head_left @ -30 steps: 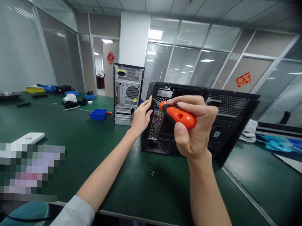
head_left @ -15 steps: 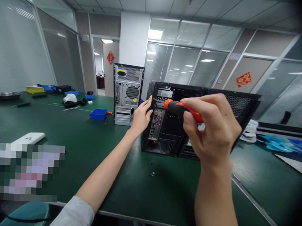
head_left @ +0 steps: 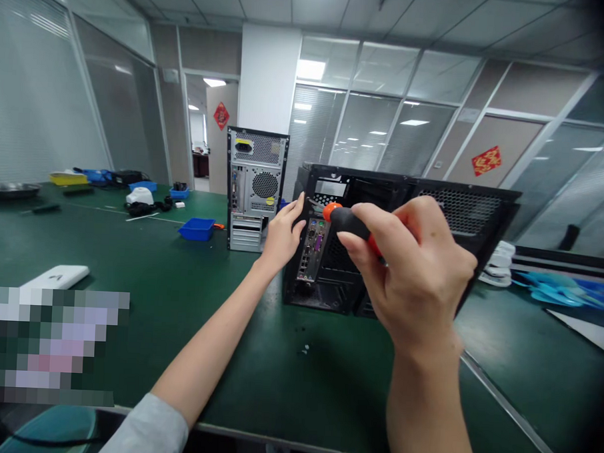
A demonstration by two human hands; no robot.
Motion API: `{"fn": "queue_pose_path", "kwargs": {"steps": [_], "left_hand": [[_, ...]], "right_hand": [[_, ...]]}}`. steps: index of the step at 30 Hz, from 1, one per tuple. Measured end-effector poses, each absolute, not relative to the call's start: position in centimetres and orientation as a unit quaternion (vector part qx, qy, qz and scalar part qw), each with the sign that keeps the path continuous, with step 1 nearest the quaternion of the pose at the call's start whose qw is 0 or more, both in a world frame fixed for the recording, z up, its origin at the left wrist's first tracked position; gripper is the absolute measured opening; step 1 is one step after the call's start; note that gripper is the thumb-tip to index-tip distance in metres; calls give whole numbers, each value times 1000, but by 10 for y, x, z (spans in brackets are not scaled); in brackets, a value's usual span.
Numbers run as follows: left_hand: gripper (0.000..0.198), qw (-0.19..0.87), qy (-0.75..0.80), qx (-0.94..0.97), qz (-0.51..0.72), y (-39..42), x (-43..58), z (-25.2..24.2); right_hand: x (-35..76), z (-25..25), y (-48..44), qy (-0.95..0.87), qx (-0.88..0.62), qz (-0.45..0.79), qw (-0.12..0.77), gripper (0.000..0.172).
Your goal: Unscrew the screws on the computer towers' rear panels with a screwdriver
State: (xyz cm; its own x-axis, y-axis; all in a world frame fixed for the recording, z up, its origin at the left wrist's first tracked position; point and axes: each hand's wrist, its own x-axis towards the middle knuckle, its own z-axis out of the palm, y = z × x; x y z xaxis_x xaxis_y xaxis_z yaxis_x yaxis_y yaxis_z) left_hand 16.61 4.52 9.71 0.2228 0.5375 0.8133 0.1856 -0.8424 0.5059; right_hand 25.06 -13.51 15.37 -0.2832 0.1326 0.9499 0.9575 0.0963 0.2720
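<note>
A black computer case (head_left: 343, 302) stands on the green table with its back panel toward me. A port plate (head_left: 309, 257) with a purple connector shows at its left side. My left hand (head_left: 283, 231) lies against the left edge of the case, fingers stretched out. My right hand (head_left: 413, 271) grips the handle of a red and black screwdriver (head_left: 349, 220). The screwdriver's shaft points left at the upper left of the back panel; whether its tip touches a screw is too small to tell. Several small bits, perhaps screws (head_left: 305, 349), lie in front of the case.
Behind and left stands a second, silver-backed computer case (head_left: 256, 184). A blue tray (head_left: 198, 228) is beside it. At the left are a white power strip-like object (head_left: 54, 279) and a pixelated patch. White and blue items (head_left: 554, 287) lie at the right.
My right hand has shifted slightly left and turned, its fingers sliding farther forward over the screwdriver handle. My left hand and the case have stayed put.
</note>
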Motion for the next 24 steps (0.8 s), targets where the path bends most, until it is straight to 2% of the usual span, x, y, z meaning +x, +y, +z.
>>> {"fn": "queue_pose_path", "kwargs": {"steps": [7,11,16,21,24], "left_hand": [[60,171,228,763,580,48,168,95],[59,166,233,765,577,48,168,95],[57,166,225,770,573,46,166,96],[57,166,222,769,576,47,167,95],[57,163,225,771,573,46,166,95]], "right_hand": [[246,151,-131,-601,-442,-485,456,23],[245,149,-130,-602,-452,-489,440,33],[246,149,-130,-590,-472,-499,424,36],[247,151,-129,-585,-468,-524,405,33],[247,153,-128,-593,-465,-502,424,32]]}}
